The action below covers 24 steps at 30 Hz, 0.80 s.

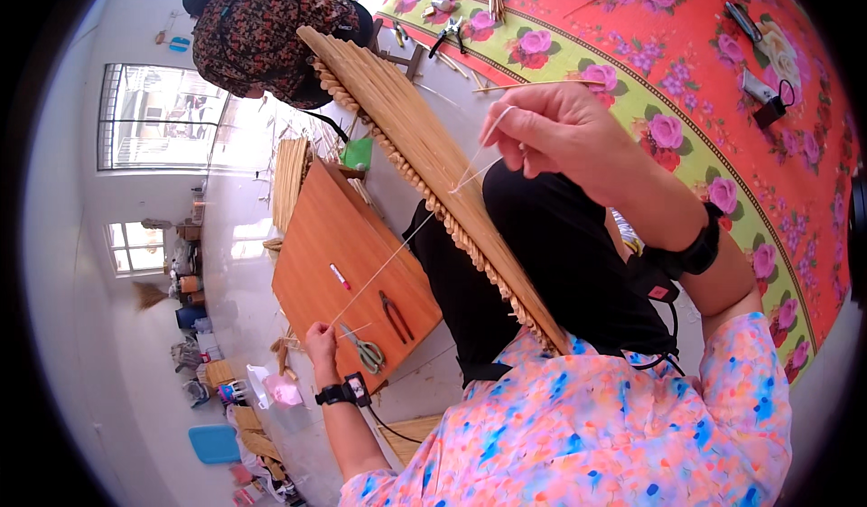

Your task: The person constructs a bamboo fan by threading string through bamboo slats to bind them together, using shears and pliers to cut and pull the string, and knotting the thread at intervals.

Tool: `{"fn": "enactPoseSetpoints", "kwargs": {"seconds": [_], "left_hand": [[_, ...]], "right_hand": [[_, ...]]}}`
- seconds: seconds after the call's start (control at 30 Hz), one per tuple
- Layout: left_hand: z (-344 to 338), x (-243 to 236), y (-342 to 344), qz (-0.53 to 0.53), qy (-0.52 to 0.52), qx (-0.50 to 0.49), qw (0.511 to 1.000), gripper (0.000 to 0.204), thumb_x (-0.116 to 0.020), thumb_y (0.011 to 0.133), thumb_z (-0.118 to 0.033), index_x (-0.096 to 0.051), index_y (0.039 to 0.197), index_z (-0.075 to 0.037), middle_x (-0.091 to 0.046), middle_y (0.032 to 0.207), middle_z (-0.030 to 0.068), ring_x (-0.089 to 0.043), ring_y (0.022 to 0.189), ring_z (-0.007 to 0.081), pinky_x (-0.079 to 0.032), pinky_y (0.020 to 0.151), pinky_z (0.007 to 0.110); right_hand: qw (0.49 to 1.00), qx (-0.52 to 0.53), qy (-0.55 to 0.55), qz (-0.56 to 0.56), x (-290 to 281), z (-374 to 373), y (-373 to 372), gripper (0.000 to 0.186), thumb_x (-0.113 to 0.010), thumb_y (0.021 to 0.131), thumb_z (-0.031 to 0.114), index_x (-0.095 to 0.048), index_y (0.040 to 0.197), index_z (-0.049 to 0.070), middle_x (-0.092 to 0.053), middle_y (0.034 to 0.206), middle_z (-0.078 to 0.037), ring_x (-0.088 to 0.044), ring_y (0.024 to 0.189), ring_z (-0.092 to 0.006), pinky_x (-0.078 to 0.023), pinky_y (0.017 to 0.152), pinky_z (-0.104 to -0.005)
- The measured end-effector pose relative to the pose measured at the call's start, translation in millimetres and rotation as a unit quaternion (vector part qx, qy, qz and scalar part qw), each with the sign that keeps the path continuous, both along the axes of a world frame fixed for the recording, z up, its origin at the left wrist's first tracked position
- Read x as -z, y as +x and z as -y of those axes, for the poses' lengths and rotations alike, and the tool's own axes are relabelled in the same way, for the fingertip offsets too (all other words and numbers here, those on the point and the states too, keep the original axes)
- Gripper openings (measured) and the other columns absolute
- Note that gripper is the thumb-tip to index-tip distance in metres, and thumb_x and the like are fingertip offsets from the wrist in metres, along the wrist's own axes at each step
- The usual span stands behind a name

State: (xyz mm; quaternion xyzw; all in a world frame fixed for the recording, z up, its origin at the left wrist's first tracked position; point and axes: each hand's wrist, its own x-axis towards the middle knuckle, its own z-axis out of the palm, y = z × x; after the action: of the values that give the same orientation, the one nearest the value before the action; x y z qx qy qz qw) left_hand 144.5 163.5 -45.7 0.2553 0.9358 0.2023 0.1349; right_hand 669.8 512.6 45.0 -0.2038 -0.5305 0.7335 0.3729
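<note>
Across my lap lies a long panel of tan reeds or sticks (424, 137), with rounded ends lined up along its left edge. A thin pale string (384, 266) runs from its middle down to my left hand (321, 339), which pinches it over the near edge of the table. On the other side my right hand (564, 137) is closed on the same or another pale string, which loops over its fingers and meets the reeds below it. Whether the two lengths are one string I cannot tell.
On the low orange-brown table (343, 227) lie scissors (363, 349), pliers (396, 316) and a red-and-white marker (340, 276). Another person (266, 33) in dark patterned clothing sits at the panel's far end. A flowered mat (668, 128) spreads to the right, with pliers (449, 37) near its edge.
</note>
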Motion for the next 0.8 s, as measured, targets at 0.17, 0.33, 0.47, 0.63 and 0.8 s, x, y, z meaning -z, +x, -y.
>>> {"fn": "enactPoseSetpoints", "kwargs": {"seconds": [0.17,0.33,0.47,0.63,0.8], "left_hand": [[-11,42,-7,-0.013,-0.120,0.011,0.993,0.009,-0.065,0.080,-0.007,-0.066,0.080,0.002,-0.063,0.064,0.0107,-0.063,0.049,0.0203,-0.051,0.045,0.032],[-49,34,-1,-0.222,-0.348,0.207,0.887,0.023,-0.062,0.080,-0.005,-0.068,0.102,-0.001,-0.064,0.110,0.0187,-0.066,0.097,0.0333,-0.055,0.076,0.039],[-144,-40,106,-0.232,-0.001,0.320,0.919,0.031,-0.054,0.086,0.000,-0.061,0.116,-0.001,-0.057,0.123,0.0198,-0.062,0.103,0.0306,-0.053,0.084,0.039],[-208,-109,268,0.221,0.213,0.339,0.889,0.033,-0.051,0.091,0.004,-0.054,0.124,0.002,-0.060,0.116,0.0108,-0.064,0.083,0.0113,-0.052,0.073,0.024],[-220,-102,320,0.318,0.283,0.326,0.844,0.021,-0.055,0.093,0.000,-0.056,0.113,0.003,-0.063,0.079,0.0049,-0.060,0.070,0.0086,-0.049,0.061,0.022]], "right_hand": [[0.993,-0.090,-0.071,0.018,14,7,-17,0.060,-0.041,0.099,0.052,-0.067,0.080,0.002,-0.055,0.061,0.000,-0.048,0.053,-0.0058,-0.042,0.050,-0.0222],[0.976,-0.133,-0.153,0.082,15,13,-20,0.059,-0.039,0.099,0.053,-0.064,0.087,0.001,-0.057,0.064,-0.003,-0.048,0.048,-0.0072,-0.046,0.048,-0.0247],[0.955,-0.085,-0.275,0.072,16,19,-23,0.046,-0.039,0.101,0.042,-0.058,0.106,0.000,-0.059,0.065,-0.005,-0.046,0.041,-0.0064,-0.047,0.044,-0.0246],[0.938,-0.013,-0.346,0.023,33,24,-20,0.032,-0.047,0.097,0.031,-0.051,0.115,0.005,-0.061,0.076,-0.010,-0.051,0.049,-0.0088,-0.052,0.055,-0.0295],[0.909,-0.014,-0.416,-0.013,47,31,-10,0.032,-0.052,0.093,0.024,-0.049,0.118,0.005,-0.061,0.087,-0.014,-0.055,0.054,-0.0114,-0.054,0.059,-0.0317]]}}
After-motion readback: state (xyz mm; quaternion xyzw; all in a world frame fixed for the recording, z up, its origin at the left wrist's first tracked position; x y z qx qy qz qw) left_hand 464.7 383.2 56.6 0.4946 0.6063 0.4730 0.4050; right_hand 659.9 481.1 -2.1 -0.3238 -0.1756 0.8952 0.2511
